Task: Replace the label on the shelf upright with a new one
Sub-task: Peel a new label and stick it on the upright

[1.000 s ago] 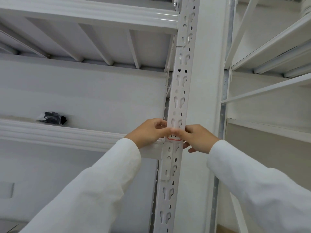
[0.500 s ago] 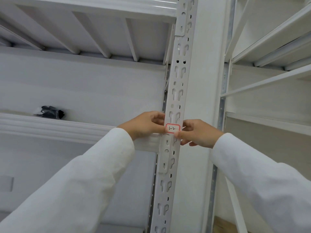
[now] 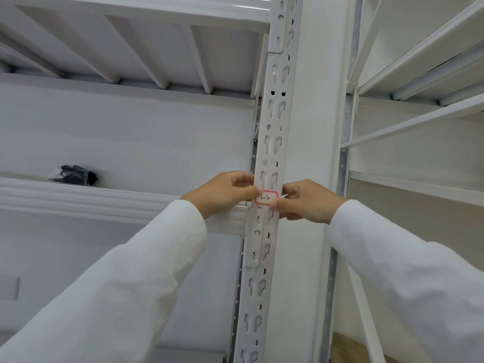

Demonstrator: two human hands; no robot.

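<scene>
A small white label (image 3: pixel 266 197) with a red border and black handwriting lies flat on the front of the white slotted shelf upright (image 3: pixel 273 121), just above the shelf beam joint. My left hand (image 3: pixel 225 193) is at the label's left edge, thumb tip touching it. My right hand (image 3: pixel 306 200) is at its right side, thumb on the lower right corner. A small white scrap shows between my right fingers. Both arms wear white sleeves.
A white shelf beam (image 3: pixel 104 200) runs left from the upright, with a black bundle (image 3: pixel 74 175) lying on that shelf at the far left. Another shelf's underside (image 3: pixel 146 48) is overhead. A second white rack (image 3: pixel 419 121) stands to the right.
My fingertips have spread apart off the middle of the label, so its whole red-bordered face now shows. Both hands stay at the upright.
</scene>
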